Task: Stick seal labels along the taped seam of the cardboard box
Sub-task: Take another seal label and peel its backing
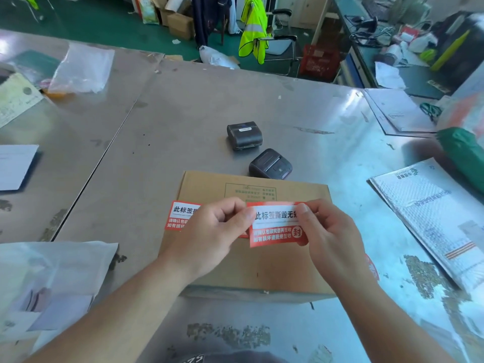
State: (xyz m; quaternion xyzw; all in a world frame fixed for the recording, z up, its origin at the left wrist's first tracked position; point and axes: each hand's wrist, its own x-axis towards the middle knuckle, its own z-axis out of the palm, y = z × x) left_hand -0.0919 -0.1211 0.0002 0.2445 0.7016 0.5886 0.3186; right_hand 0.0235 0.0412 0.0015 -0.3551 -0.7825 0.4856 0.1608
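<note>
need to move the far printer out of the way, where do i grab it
Grip the far printer across its two short sides, coming straight down from above. It lies flat on the table as a small rounded block, with clear space on both sides; the near printer sits apart, toward the box.
</note>
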